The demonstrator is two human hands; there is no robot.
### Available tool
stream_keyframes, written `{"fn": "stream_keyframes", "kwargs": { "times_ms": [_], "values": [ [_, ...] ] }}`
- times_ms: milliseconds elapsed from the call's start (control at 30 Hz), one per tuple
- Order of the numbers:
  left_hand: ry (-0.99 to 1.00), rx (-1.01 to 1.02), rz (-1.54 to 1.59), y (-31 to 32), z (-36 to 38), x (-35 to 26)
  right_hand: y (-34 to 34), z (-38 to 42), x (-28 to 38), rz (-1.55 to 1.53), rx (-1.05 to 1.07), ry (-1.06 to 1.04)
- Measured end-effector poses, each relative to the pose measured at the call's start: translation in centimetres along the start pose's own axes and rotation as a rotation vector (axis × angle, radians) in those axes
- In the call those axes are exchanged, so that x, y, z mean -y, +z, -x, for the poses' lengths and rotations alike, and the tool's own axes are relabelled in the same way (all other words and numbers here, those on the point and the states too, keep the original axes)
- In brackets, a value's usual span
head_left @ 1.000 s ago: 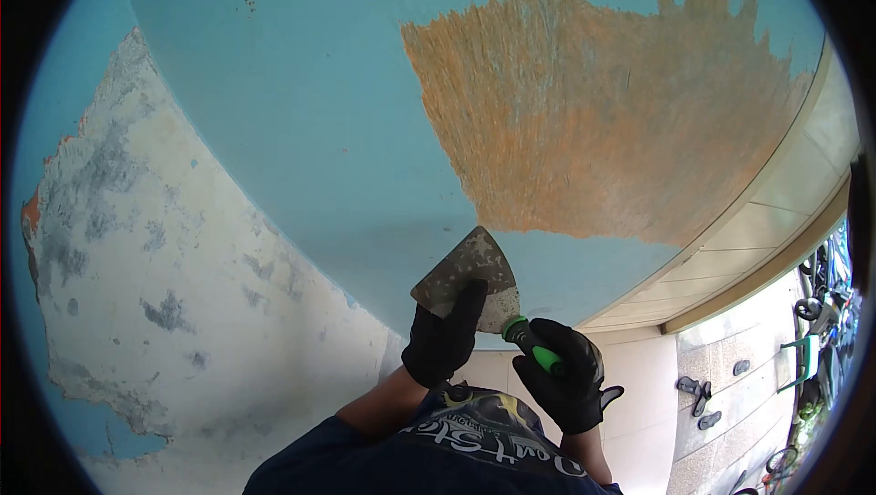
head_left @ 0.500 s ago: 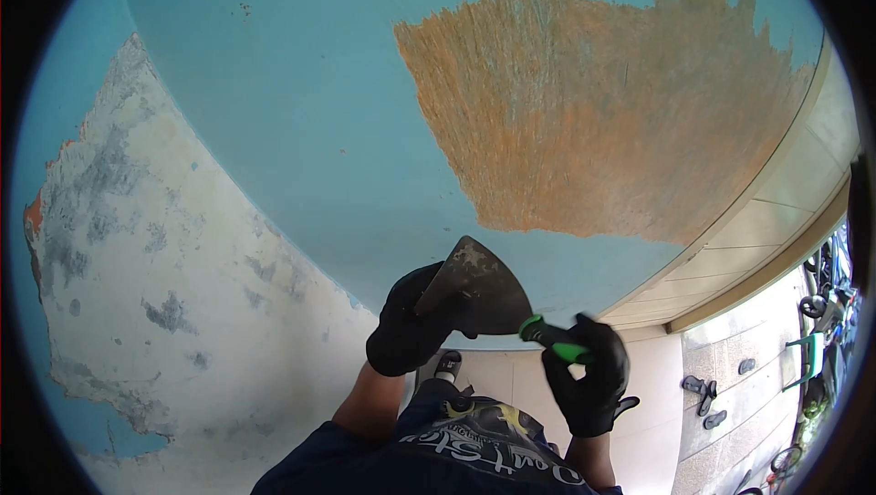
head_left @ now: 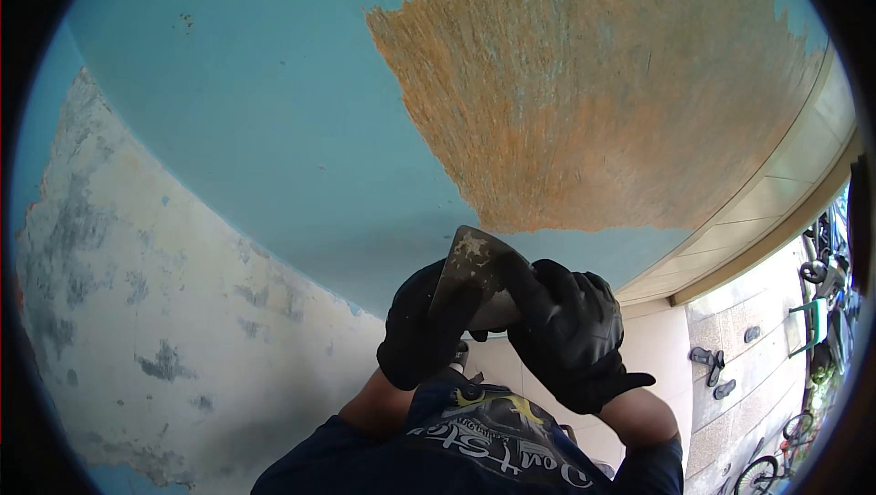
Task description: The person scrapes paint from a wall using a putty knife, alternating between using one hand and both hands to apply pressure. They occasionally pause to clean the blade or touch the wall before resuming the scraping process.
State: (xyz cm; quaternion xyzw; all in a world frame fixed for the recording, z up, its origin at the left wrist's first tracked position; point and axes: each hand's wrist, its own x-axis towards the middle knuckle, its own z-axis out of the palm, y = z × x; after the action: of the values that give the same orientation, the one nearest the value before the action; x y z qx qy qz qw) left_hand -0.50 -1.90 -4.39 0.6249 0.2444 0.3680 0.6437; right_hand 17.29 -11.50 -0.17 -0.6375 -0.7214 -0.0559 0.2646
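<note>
A broad, stained metal putty knife (head_left: 476, 262) is held in front of the chest, below the scraped area of the wall. My left hand (head_left: 424, 326), in a black glove, is closed on the left side of its blade. My right hand (head_left: 570, 331), gloved in black too, is closed over the blade's right side, its fingers bent against the metal. Behind the right hand the handle is hidden.
The blue wall (head_left: 274, 130) ahead has a large bare orange-brown patch (head_left: 584, 103). At left a white-grey patched wall (head_left: 173, 312) meets it. A beige tiled ledge (head_left: 757, 212) runs along the right. Slippers (head_left: 710, 363) and a bicycle (head_left: 762, 477) are beyond.
My right hand has moved left and up from the green-and-black handle onto the blade. The putty knife stays in my left hand, and the view has shifted slightly.
</note>
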Motion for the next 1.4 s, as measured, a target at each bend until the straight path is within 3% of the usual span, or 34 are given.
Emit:
{"fn": "stream_keyframes", "kwargs": {
  "times_ms": [33, 100, 233, 300, 433, 533, 600, 733, 800, 833, 900, 1000, 1100, 1300, 1400],
  "values": [
    [-0.002, 0.002, 0.004, -0.2, -0.2, 0.4, -0.2, -0.4, 0.0, 0.003, 0.003, 0.003],
    [0.648, -0.151, -0.652, -0.4, -0.5, 1.4, -0.3, -1.1, 0.0, 0.021, 0.124, 0.050],
    [0.641, -0.191, -0.576, 0.1, -1.2, 1.4, -0.7, -1.9, -0.3, 0.034, 0.173, 0.079],
    [0.400, -0.145, -0.441, 0.0, -1.4, 1.2, -0.8, -2.1, -0.4, 0.075, 0.186, 0.069],
    [0.427, -0.181, -0.418, 0.5, -1.8, 1.3, -0.9, -2.5, -0.5, 0.102, 0.187, 0.066],
    [0.309, -0.224, -0.298, 1.1, -1.6, 0.5, -1.0, -2.4, -0.5, 0.102, 0.203, 0.070],
    [0.263, -0.180, -0.313, 0.9, -1.7, 0.5, -0.7, -2.4, -0.6, 0.177, 0.091, 0.021],
    [0.288, -0.156, -0.310, 0.5, -2.0, 1.4, -0.5, -2.6, -0.8, 0.164, 0.094, 0.011],
    [0.529, -0.200, -0.539, 0.4, -2.3, 1.2, -0.5, -3.0, -0.9, 0.180, 0.080, -0.013],
    [0.527, -0.206, -0.536, 0.4, -2.2, 0.8, -0.6, -3.5, -0.9, 0.181, 0.086, -0.017],
    [0.198, -0.189, -0.039, 0.7, -2.2, -1.8, -0.8, -4.4, -0.5, 0.200, 0.030, -0.056],
    [0.179, -0.191, 0.042, 0.5, -2.1, -2.3, -1.5, -4.4, 0.0, 0.147, -0.002, -0.058],
    [0.252, -0.218, -0.199, 1.2, -1.5, -0.9, -1.1, -3.1, -0.3, 0.111, 0.122, 0.012],
    [0.388, -0.302, -0.340, 1.7, -1.6, -0.9, -0.2, -2.6, -0.6, 0.048, 0.098, 0.019],
    [0.331, -0.165, -0.455, 0.8, -1.2, -0.7, 0.2, -2.3, -0.3, -0.061, 0.083, 0.049]
  ]
}}
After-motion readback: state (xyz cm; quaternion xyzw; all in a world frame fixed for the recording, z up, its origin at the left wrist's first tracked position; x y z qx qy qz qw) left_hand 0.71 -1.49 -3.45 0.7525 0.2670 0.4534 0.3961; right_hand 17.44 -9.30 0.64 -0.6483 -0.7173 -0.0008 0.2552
